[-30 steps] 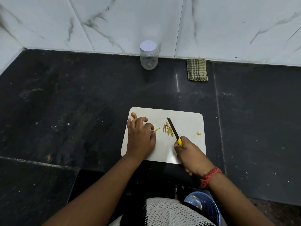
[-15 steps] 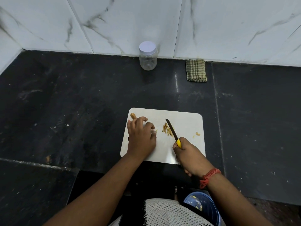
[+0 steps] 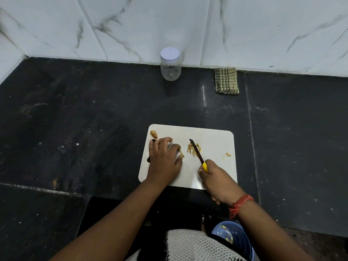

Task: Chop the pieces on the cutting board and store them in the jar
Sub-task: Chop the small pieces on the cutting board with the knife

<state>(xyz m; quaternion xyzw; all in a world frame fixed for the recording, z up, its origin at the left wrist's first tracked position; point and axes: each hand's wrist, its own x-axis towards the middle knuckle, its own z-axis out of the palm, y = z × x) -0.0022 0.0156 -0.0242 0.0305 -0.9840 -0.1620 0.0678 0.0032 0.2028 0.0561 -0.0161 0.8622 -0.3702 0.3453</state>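
From the head camera we are in the chopping step. Our left hand [image 3: 163, 159] rests on the near left part of the cutting board [image 3: 214, 142], fingers curled, thumb and forefinger pinching a thin yellow strip [image 3: 181, 153]. Our right hand [image 3: 219, 182] is wrapped round the yellow handle of the knife [image 3: 196, 152], whose dark blade slants across a small heap of cut strips [image 3: 194, 148] at the board's middle. One whole piece [image 3: 153, 134] lies at the far left corner, and a scrap [image 3: 228, 154] near the right edge. The jar [image 3: 170, 64] stands well apart by the far wall, its white lid on; a folded cloth [image 3: 226, 81] lies to its right. We judge the next move calls for bringing the pinched strip under the blade, fingertips tucked clear. Storing waits until the lid comes off.
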